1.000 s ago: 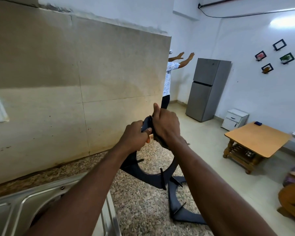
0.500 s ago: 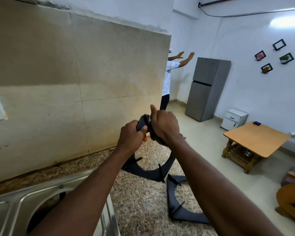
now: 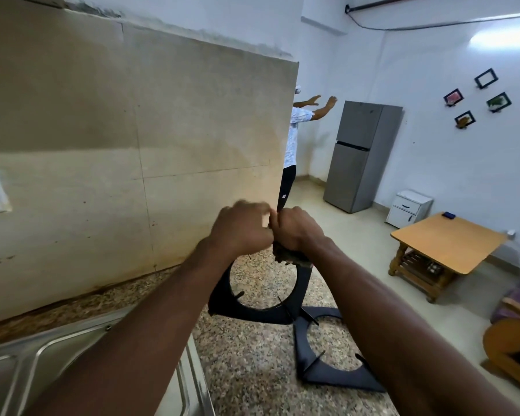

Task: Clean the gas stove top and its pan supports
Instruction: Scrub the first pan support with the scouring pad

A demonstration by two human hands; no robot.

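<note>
hands (image 3: pixel 241 231) now touching, pan supp. (image 3: pixel 252 307) turned square-on

Motion blur smears the left hand (image 3: pixel 240 231), which with the right hand (image 3: pixel 297 229) covers the top of the upright pan support (image 3: pixel 252 312). Only a frayed dark wad (image 3: pixel 285 259) shows under the right hand; what it is cannot be told. The left forearm (image 3: pixel 138 340) hides much of the sink (image 3: pixel 27 364), cut off at the near left edge. The tiled wall (image 3: pixel 132 115) hides half of a far person (image 3: pixel 291 136).

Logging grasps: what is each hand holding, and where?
The left hand, blurred, grips the upright pan support by its top edge; the right hand holds a scrub pad against that edge.
</note>
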